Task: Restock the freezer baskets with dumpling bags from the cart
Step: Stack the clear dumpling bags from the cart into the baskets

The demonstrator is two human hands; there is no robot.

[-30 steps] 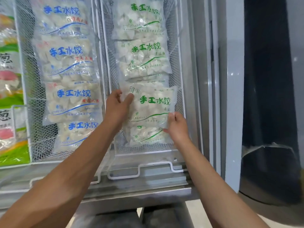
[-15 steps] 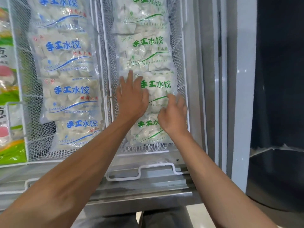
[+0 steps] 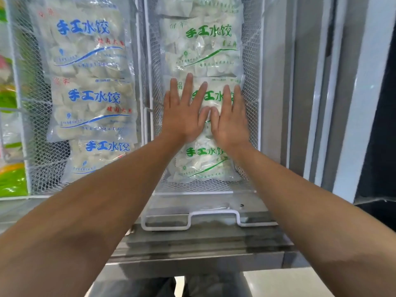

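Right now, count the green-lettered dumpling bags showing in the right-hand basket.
3 with green lettering legible. The far bag lies at the top, the middle bag under both flat hands, the near bag by the basket's front edge. A cut-off bag above and any buried beneath may add more.

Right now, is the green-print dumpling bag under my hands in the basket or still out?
In. The green-print bag lies flat inside the right mesh basket, both hands pressing it with open palms.
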